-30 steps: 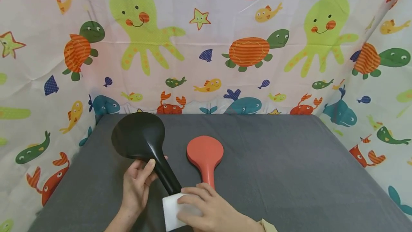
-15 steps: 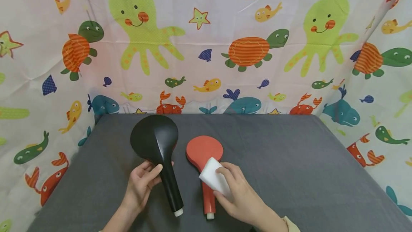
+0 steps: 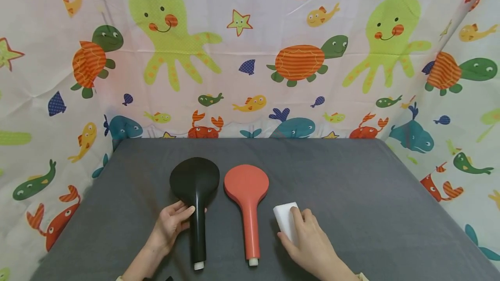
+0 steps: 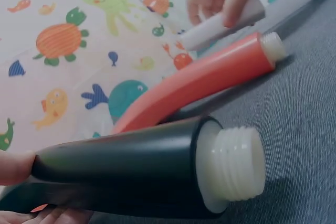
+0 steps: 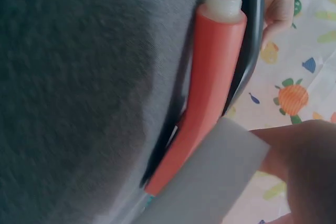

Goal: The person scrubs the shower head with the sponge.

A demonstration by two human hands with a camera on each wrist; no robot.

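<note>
My left hand (image 3: 169, 224) grips the black shower head (image 3: 197, 185) by its neck, thumb on one side and fingers behind. Its broad round back faces up, and the handle points toward me. In the left wrist view its white threaded end (image 4: 239, 163) shows close up. A white sponge block (image 3: 286, 220) is held in my right hand (image 3: 310, 242), between thumb and fingers, to the right of the red shower head (image 3: 250, 211). The red one lies on the cloth between my hands, untouched, its white threaded end (image 5: 223, 3) toward me.
A grey cloth (image 3: 351, 194) covers the table. Behind and at both sides hangs a white curtain (image 3: 234, 55) printed with sea animals.
The black shower head has come down and swung upright beside the red one. My right hand has carried the sponge off its handle end, across the red shower head, to the right.
</note>
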